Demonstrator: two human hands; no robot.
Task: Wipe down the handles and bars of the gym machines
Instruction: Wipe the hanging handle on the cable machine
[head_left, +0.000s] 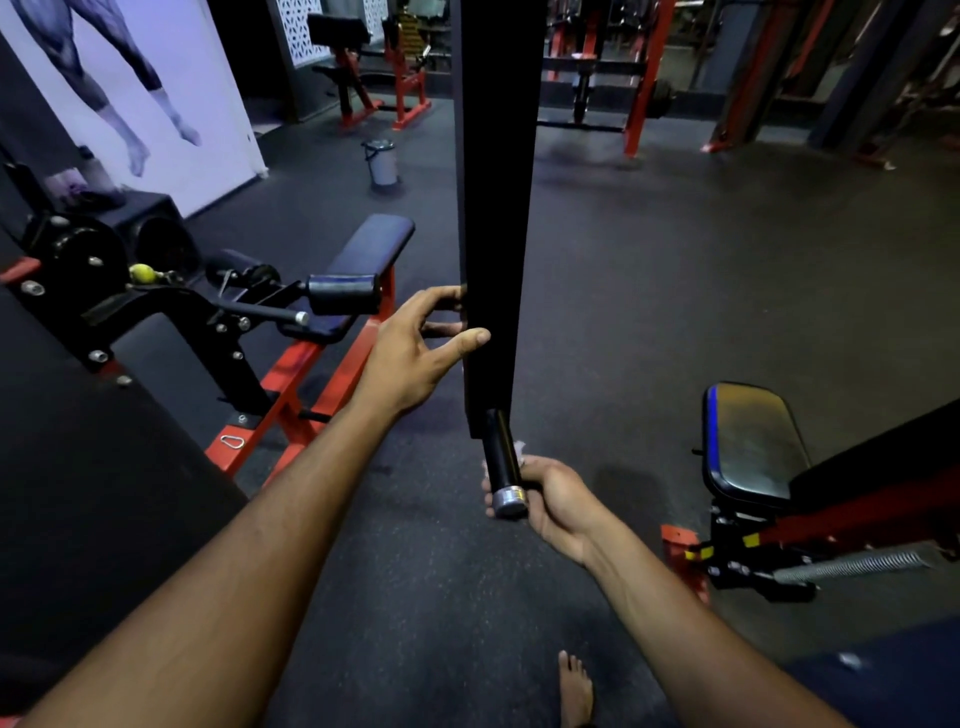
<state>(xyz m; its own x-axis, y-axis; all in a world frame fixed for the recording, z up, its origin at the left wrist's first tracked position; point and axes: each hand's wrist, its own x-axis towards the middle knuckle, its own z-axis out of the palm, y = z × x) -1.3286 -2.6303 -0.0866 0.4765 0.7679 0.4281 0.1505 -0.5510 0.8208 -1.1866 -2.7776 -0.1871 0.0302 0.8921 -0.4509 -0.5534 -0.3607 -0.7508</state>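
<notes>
A wide black machine bar hangs down the middle of the view. Out of its lower end sticks a round black handle with a silver end cap. My left hand holds the bar's left edge, thumb on the front face and fingers curled behind it. My right hand grips the lower part of the handle. A bit of white cloth peeks out above its fingers, pressed against the handle.
A red-framed machine with black pads stands at left. A padded seat on a red frame is at right. A grey bucket sits on the dark rubber floor beyond. My bare foot is below.
</notes>
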